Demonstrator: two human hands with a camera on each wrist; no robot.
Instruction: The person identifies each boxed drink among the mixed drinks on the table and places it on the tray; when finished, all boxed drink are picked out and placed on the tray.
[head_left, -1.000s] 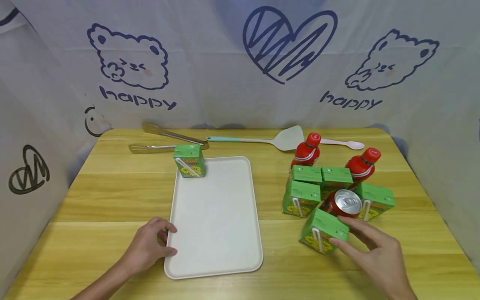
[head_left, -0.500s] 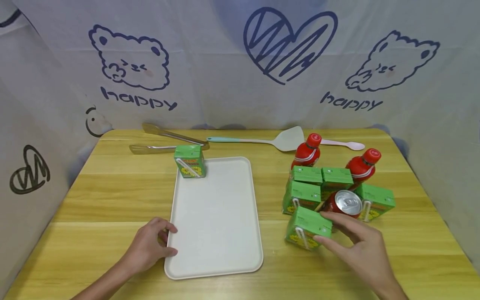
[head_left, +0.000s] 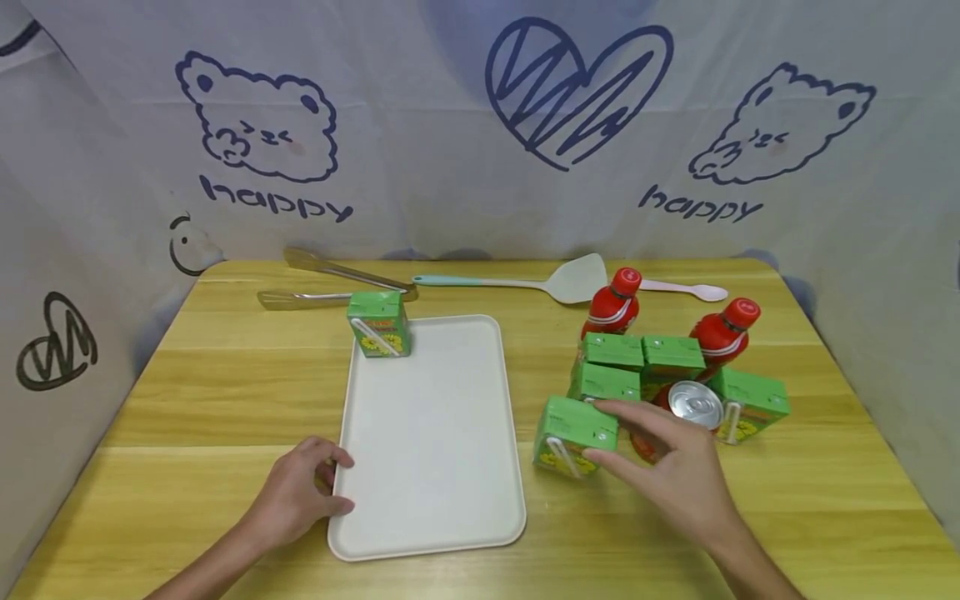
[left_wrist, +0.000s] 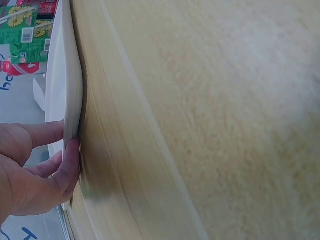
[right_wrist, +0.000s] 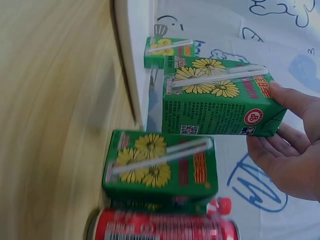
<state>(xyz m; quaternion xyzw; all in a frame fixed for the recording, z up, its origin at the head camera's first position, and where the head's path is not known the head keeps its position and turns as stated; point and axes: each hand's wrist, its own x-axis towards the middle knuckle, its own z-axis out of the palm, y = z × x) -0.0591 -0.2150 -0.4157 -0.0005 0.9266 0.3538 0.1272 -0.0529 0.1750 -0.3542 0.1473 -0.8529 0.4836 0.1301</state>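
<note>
My right hand [head_left: 667, 475] grips a green drink carton [head_left: 573, 437] with a white straw and yellow flowers, thumb on one side and fingers on the other. In the right wrist view this carton [right_wrist: 220, 97] hangs off the table, between the tray and the other cartons. At the left, my left hand [head_left: 303, 487] pinches the long edge of a white rectangular tray [head_left: 431, 442]; the left wrist view shows thumb and fingers on either side of the tray's rim [left_wrist: 73, 95]. Another green carton [head_left: 381, 325] stands upright at the tray's far left corner.
Right of the tray, several green cartons [head_left: 611, 379] stand grouped with a red can [head_left: 696, 406] and two red bottles [head_left: 615, 304]. Metal tongs [head_left: 352, 273], a spatula [head_left: 573, 279] and a pink spoon [head_left: 708, 292] lie along the back edge, before a white cloth.
The right hand has carried its green carton leftward and slightly away from me, from in front of the red can toward the tray. The left hand and tray have stayed put.
</note>
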